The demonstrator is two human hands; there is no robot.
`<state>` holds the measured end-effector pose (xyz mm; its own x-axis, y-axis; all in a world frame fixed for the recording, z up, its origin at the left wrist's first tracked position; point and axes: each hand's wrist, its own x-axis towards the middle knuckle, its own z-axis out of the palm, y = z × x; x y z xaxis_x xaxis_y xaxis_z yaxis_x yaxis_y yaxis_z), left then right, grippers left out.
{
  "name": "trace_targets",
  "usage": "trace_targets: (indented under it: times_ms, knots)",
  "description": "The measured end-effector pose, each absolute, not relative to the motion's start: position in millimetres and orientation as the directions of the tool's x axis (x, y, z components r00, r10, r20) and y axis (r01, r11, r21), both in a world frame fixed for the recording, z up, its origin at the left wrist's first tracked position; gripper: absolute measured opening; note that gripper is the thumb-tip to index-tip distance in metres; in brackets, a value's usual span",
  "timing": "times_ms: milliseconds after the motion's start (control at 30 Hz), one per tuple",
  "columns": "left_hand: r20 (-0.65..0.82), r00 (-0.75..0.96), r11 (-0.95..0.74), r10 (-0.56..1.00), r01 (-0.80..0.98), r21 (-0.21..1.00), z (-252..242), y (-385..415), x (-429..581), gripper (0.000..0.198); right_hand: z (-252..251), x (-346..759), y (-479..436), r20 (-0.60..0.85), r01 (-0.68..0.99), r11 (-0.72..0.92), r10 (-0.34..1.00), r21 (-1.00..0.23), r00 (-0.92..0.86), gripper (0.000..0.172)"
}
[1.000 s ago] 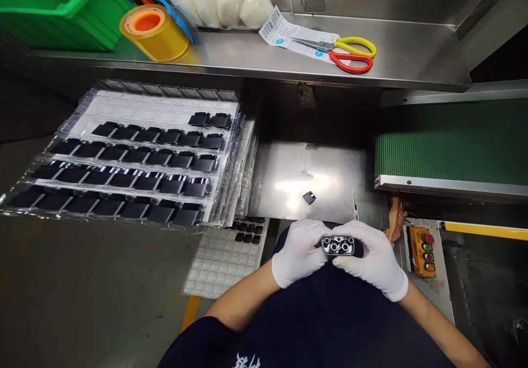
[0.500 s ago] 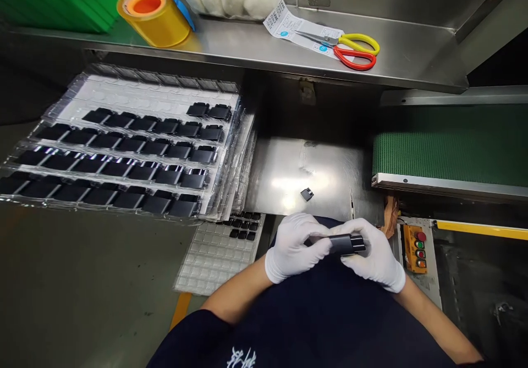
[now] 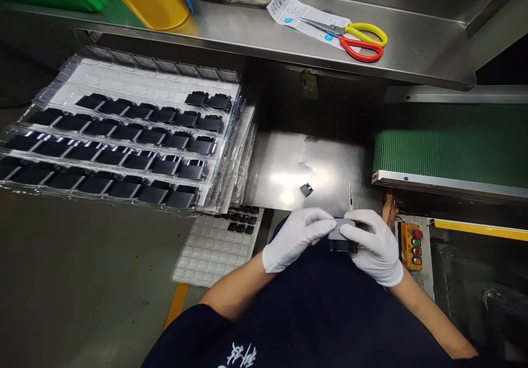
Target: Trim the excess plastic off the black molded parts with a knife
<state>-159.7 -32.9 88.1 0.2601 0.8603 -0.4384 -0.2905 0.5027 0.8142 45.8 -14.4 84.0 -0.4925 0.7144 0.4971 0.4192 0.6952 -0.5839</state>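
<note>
Clear plastic blister trays (image 3: 136, 73) of black rectangular parts (image 3: 124, 161) lie stacked left of a small black part (image 3: 306, 190) on a bare steel plate (image 3: 330, 159). White-gloved left hand (image 3: 295, 239) and white-gloved right hand (image 3: 373, 247) grip a dark grey rectangular module (image 3: 341, 236) above the navy shirt, fingers (image 3: 317, 219) closed round its ends, a steady two-handed hold keeping it level.

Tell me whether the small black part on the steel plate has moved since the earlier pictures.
No, the small black part sits unchanged against the green mesh conveyor belt.
</note>
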Motion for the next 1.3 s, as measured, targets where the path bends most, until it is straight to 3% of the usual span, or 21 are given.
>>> trace_targets:
  times_ms: [100, 233, 333, 500, 700, 833, 1000, 1100, 1200, 1300]
  knots:
    - [-0.474, 0.302, 0.56, 0.828, -0.378, 0.738, 86, -31, -156, 0.035, 82, 44, -15, 0.469, 0.364, 0.655, 0.742, -0.663, -0.48, 0.051]
    - [-0.465, 0.271, 0.538, 0.843, -0.42, 0.731, 85, -32, -154, 0.043, 74, 45, -22, 0.317, 0.334, 0.436, 0.879, -0.836, -0.355, 0.048]
    - [-0.459, 0.271, 0.533, 0.846, -0.399, 0.746, 85, -32, -152, 0.045, 73, 48, -24, 0.234, 0.36, 0.351, 0.914, -0.864, -0.331, 0.038]
    - [-0.404, 0.325, 0.517, 0.855, -0.466, 0.718, 77, -29, -147, 0.054, 88, 45, -17, 0.276, 0.29, 0.386, 0.893, -0.876, -0.355, 0.04]
    - [-0.315, 0.342, 0.46, 0.885, -0.548, 0.699, 63, -28, -140, 0.065, 106, 35, -6, 0.345, 0.233, 0.475, 0.831, -0.849, -0.437, 0.04]
    - [-0.353, 0.274, 0.446, 0.895, -0.51, 0.736, 63, -27, -140, 0.062, 105, 33, -3, 0.383, 0.225, 0.518, 0.806, -0.825, -0.452, 0.043]
    - [-0.438, 0.197, 0.475, 0.877, -0.487, 0.733, 72, -28, -141, 0.055, 94, 42, 3, 0.447, 0.248, 0.623, 0.735, -0.742, -0.51, 0.062]
    - [-0.491, 0.194, 0.522, 0.849, -0.443, 0.728, 78, -28, -142, 0.051, 90, 49, 7, 0.486, 0.251, 0.718, 0.645, -0.649, -0.59, 0.057]
    - [-0.481, 0.278, 0.555, 0.831, -0.382, 0.739, 81, -25, -147, 0.052, 87, 54, 8, 0.515, 0.314, 0.78, 0.603, -0.542, -0.609, 0.049]
    - [-0.438, 0.465, 0.621, 0.769, -0.381, 0.686, 79, -20, -152, 0.053, 82, 56, 3, 0.533, 0.329, 0.781, 0.609, -0.531, -0.588, 0.042]
